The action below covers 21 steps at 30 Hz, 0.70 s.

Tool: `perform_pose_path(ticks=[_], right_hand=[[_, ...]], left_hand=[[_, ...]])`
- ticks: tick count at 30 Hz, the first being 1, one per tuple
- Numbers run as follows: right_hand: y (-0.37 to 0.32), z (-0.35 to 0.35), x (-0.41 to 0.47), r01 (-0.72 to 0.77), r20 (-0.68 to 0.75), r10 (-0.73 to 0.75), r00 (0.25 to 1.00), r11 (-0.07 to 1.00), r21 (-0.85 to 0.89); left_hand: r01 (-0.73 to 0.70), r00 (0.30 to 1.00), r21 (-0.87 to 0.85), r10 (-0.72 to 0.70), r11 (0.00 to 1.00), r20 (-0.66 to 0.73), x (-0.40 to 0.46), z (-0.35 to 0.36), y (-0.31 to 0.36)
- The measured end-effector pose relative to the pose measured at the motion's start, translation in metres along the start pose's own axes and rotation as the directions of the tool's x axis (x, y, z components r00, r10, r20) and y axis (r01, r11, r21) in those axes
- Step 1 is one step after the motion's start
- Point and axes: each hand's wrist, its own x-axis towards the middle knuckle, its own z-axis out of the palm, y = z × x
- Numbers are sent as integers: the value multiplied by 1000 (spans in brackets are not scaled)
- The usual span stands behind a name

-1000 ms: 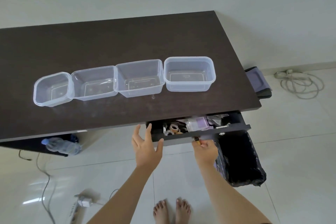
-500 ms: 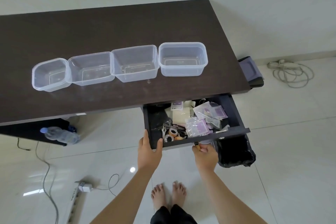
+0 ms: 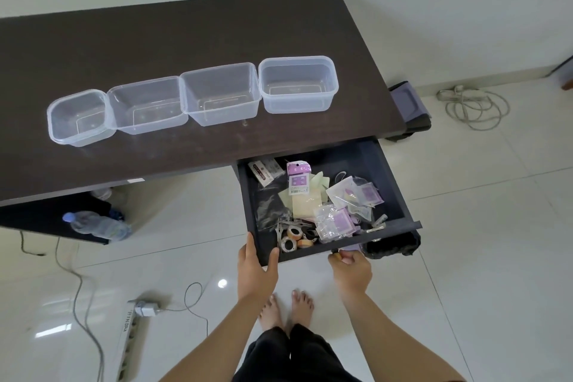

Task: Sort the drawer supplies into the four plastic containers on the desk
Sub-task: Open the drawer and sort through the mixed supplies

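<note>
Your left hand (image 3: 256, 270) gripped the open drawer (image 3: 393, 177) front, right hand (image 3: 353, 267) closed on its handle; supplies (image 3: 319, 208) inside, four empty containers (image 3: 220, 93) rowed on the dark desk (image 3: 155, 40), white tile floor (image 3: 496, 257) beneath.

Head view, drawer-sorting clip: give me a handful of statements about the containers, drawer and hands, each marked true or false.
1. All four plastic containers on the desk are empty. True.
2. The drawer is shut. False: it is pulled out, showing its contents.
3. The left hand grips the drawer's front left corner. True.
4. The right hand is lifting a tape roll. False: it is at the drawer's front edge; the tape rolls lie inside.
5. A water bottle stands on the desk. False: the water bottle lies under it.
</note>
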Motion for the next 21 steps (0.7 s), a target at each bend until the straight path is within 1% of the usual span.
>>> perform_pose_path(ticks=[4, 10, 16, 19, 21], right_hand=[[9, -9, -8, -17, -17, 17, 1000, 1000, -6], [16, -13, -12, -16, 3, 16, 1000, 999, -44], [23, -19, -15, 11, 48, -7, 999, 996, -90], [17, -27, -31, 44, -48, -44, 998, 999, -13], [12, -31, -38, 164, -116, -163, 980, 986, 2]], left_hand=[[16, 999, 14, -16, 1000, 29, -13, 2, -6], [11, 998, 39, -13, 999, 60, -19, 0, -9], [-5, 999, 54, 2, 999, 41, -19, -5, -5], [-72, 997, 74, 71, 995, 12, -14, -6, 0], [-129, 992, 89, 129, 988, 4, -7, -6, 7]])
